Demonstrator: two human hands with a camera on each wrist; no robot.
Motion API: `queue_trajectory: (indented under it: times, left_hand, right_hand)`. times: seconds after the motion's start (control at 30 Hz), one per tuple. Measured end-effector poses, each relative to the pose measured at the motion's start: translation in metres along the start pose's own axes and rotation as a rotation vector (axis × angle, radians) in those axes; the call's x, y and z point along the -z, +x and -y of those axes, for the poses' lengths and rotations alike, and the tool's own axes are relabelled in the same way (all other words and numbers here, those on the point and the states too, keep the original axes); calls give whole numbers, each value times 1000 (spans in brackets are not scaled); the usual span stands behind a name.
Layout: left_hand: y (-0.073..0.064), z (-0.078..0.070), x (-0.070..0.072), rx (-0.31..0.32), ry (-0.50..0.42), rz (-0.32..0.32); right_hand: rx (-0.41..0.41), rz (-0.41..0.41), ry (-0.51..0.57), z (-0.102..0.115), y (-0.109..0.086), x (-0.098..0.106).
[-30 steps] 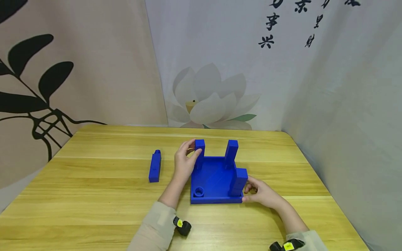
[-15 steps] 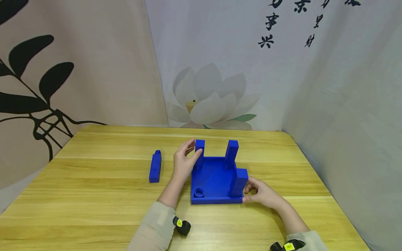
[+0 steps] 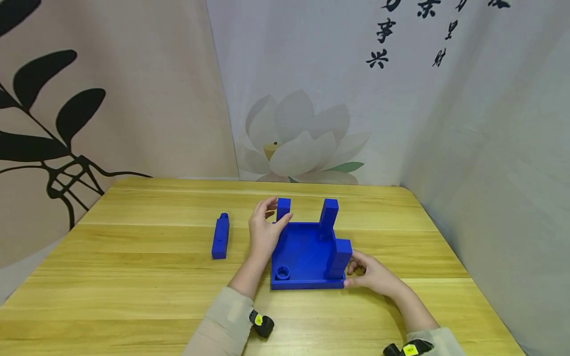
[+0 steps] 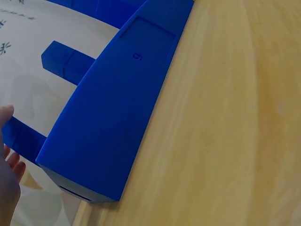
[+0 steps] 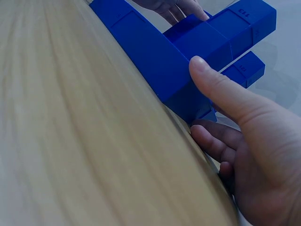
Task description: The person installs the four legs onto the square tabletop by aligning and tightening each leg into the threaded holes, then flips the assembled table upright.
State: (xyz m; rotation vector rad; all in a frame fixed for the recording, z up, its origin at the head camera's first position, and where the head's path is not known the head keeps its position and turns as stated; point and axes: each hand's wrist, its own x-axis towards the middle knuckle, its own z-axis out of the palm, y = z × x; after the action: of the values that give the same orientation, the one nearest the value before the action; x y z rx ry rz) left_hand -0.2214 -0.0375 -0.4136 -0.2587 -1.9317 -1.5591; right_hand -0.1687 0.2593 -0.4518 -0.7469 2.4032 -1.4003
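A square blue tray-like base lies on the table with its low rim up. Blue square posts stand at three of its corners: far left, far right and near right. At the near-left corner a round socket shows. My left hand holds the far-left post, thumb in front and fingers on the other side. The right hand grips the base's near-right corner, its thumb on the outer wall and its other fingers curled behind.
Left of the base, a loose blue post with a narrow round end lies on the wooden table. A printed cloth backdrop hangs behind. Black cameras sit on both wrists, the left one near the table's front.
The left thumb has shifted right across the far-left post, and the left wrist has moved slightly right with it. The right hand and the base have stayed nearly still.
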Motion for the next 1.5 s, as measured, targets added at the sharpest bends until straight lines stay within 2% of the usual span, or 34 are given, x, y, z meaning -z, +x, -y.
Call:
queue_trajectory:
  times: [0.57,0.9,1.13,1.17,1.4,1.5]
  left_hand:
    - [-2,-2,-1,-6,-1,7]
    - [-1,3,0,-25,-47,43]
    - [0,6,3,-8,-71,87]
    - [1,6,4,-9,-70,96]
    - [-1,-29,17,-14,-60,161]
    - [-1,-27,16,-14,-63,170]
  right_hand:
    - [-9,0,-5,-2,0,1]
    - [4,-3,-14,-1,0,0]
    - [26,-1,9,1,1,0]
    - [29,-1,9,1,1,0]
    - [12,-2,8,2,0,0]
    - [-2,1,19,2,0,0]
